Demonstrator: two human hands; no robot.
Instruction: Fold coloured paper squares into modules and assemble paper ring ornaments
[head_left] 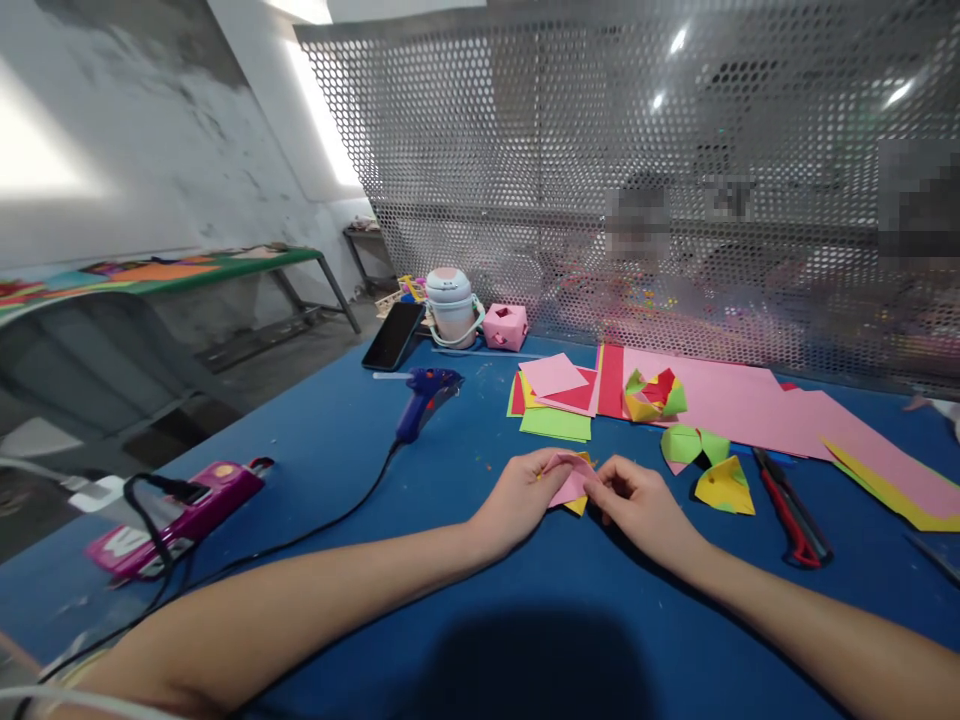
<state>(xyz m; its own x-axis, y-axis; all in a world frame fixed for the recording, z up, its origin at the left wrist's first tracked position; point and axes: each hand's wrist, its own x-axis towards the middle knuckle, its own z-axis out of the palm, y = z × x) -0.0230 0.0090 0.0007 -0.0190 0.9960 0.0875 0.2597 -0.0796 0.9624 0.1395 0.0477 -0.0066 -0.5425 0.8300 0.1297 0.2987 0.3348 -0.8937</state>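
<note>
Between my two hands is a small folded paper piece point(570, 484), pink on top with yellow showing at its edges. My left hand point(519, 500) is closed on its left side, the thumb lying over the pink face. On the other side, the fingertips of my right hand point(637, 505) pinch its right edge. Just beyond lies a stack of square papers point(556, 424) in pink, red, yellow and green. To the right of my right hand sit a green folded piece point(694, 445), a yellow folded piece point(726, 487) and a multicoloured paper shape point(654, 396).
Scissors point(791, 515) lie at the right, near large pink sheets point(727, 400). A blue glue gun point(420, 400) trails its cord to a magenta power strip point(180, 520). A phone point(393, 336), a jug point(451, 308) and a pink paper box point(505, 328) stand before a perforated metal screen point(480, 140).
</note>
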